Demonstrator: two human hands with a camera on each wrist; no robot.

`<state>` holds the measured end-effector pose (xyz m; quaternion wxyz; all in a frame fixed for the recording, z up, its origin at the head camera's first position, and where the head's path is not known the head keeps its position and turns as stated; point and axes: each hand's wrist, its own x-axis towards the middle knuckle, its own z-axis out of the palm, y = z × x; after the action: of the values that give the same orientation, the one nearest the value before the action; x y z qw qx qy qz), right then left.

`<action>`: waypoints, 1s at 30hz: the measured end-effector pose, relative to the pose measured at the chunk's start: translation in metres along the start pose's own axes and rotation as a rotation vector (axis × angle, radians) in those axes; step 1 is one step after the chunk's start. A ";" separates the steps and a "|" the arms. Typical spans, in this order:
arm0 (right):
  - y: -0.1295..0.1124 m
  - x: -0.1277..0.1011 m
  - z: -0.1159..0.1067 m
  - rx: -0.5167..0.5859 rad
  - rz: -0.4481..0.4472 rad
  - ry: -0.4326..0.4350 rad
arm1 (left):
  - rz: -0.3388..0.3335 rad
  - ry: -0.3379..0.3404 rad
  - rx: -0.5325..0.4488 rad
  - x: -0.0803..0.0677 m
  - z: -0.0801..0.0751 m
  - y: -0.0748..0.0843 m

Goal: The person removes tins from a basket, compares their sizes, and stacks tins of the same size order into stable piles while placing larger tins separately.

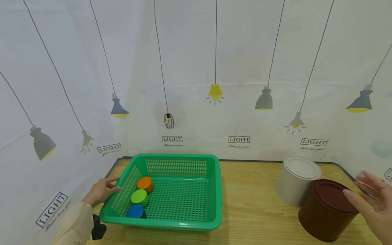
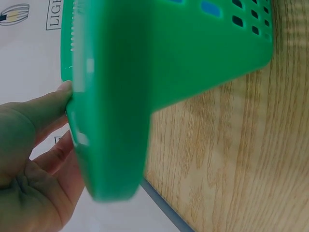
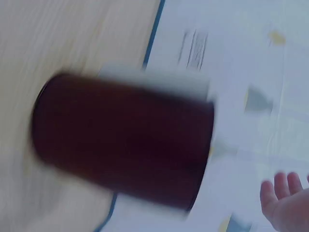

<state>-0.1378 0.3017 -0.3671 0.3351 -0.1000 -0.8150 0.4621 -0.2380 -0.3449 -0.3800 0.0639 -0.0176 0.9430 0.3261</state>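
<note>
Meanwhile, the left hand (image 1: pixel 101 191) steadies the green perforated plastic basket (image 1: pixel 183 224) on the wooden desk (image 1: pixel 248 204) by its left rim with straight fingers, while right of it the right hand (image 1: pixel 372 197), fingers spread, nears the brown cylindrical lidded canister (image 1: pixel 324 214), not gripping.

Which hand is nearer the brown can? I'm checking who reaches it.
Right. The right hand is open just beside the brown can; the left hand touches the green basket across the table.
</note>
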 end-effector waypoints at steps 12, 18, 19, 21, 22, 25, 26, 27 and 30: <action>-0.078 0.001 0.100 0.376 -0.259 -0.548 | 0.003 0.011 -0.021 -0.001 0.001 -0.001; -0.110 0.000 0.158 0.376 -0.342 -0.626 | 0.010 0.022 -0.011 0.000 0.000 -0.001; -0.115 0.000 0.167 0.380 -0.356 -0.641 | 0.011 0.021 -0.012 0.000 0.000 -0.001; -0.125 -0.002 0.184 0.401 -0.372 -0.690 | 0.009 0.016 -0.019 0.001 -0.001 -0.001; -0.132 -0.005 0.192 0.405 -0.378 -0.717 | 0.006 0.015 -0.023 0.001 -0.001 -0.001; -0.155 -0.013 0.210 0.395 -0.405 -0.797 | -0.007 0.010 -0.037 0.000 -0.001 -0.002; -0.162 -0.016 0.216 0.390 -0.412 -0.823 | -0.010 0.008 -0.050 0.000 -0.001 -0.002; -0.169 -0.018 0.222 0.383 -0.423 -0.844 | -0.009 0.008 -0.060 0.000 0.000 -0.002; -0.177 -0.023 0.244 0.391 -0.467 -0.892 | -0.001 0.007 -0.096 0.000 0.002 -0.003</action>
<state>-0.2502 0.0251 -0.3179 0.0627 0.3538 -0.7776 0.5160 -0.2373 -0.3460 -0.3831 0.0597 -0.0224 0.9265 0.3709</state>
